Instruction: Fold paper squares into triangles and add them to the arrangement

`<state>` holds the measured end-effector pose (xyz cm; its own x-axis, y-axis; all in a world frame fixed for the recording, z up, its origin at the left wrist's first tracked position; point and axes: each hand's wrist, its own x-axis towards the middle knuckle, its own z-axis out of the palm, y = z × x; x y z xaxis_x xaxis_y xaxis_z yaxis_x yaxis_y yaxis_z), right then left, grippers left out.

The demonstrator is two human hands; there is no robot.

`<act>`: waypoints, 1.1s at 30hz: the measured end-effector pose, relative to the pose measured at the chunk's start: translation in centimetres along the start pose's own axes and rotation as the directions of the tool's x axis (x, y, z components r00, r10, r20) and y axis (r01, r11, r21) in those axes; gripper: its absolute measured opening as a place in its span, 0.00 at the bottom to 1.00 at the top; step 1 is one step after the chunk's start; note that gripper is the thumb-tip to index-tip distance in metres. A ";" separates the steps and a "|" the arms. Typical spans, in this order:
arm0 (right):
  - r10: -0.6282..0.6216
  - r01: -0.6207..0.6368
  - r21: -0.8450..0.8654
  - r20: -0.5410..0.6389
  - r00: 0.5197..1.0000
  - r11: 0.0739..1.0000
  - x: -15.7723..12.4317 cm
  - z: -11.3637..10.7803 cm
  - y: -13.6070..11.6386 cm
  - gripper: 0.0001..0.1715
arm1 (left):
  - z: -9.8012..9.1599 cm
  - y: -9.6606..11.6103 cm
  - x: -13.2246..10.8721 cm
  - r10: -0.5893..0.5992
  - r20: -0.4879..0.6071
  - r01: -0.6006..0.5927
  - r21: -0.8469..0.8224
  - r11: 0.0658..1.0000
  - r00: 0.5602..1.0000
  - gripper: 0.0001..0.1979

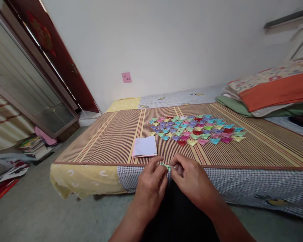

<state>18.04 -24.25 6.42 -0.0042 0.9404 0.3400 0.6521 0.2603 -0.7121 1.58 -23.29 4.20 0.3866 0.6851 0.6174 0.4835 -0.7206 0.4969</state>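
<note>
Between my hands is a small folded piece of green paper (166,165), just in front of the bed's near edge. My left hand (151,179) pinches its left end with thumb and fingers. At its right end, the thumb and forefinger of my right hand (189,174) close on it. My fingers cover part of the paper. A stack of square paper sheets (145,147), pale lilac on top, lies on the mat just beyond my left hand. Several rows of small folded paper boats (197,129) in many colours stand farther back to the right.
A striped bamboo mat (98,144) covers the bed, over a yellow and checked sheet (91,176). Folded bedding (275,87) is piled at the right. A pink note (126,77) sticks to the wall. Books (34,146) stand low at the left.
</note>
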 end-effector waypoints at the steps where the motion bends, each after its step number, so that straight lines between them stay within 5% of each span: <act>1: 0.004 -0.004 -0.008 0.002 1.000 1.000 0.0 0.0 0.0 0.09 | 0.0 -0.1 0.0 0.005 0.001 -0.005 -0.002 1.000 1.000 0.11; 19: 0.064 -0.116 0.282 0.188 0.980 0.952 0.1 -0.8 0.9 0.12 | 0.7 -0.3 -0.8 -0.023 0.025 0.025 -0.065 0.998 0.999 0.11; 33: 0.068 -0.075 0.051 0.132 0.989 0.996 0.1 -1.3 1.5 0.08 | 1.6 -0.5 -0.6 -0.115 -0.069 0.104 -0.136 0.985 0.991 0.09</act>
<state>19.94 -24.07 6.19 -0.0599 0.9766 0.2066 0.6106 0.1995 -0.7664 2.38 -23.15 2.57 0.2733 0.7542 0.5971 0.4100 -0.6528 0.6369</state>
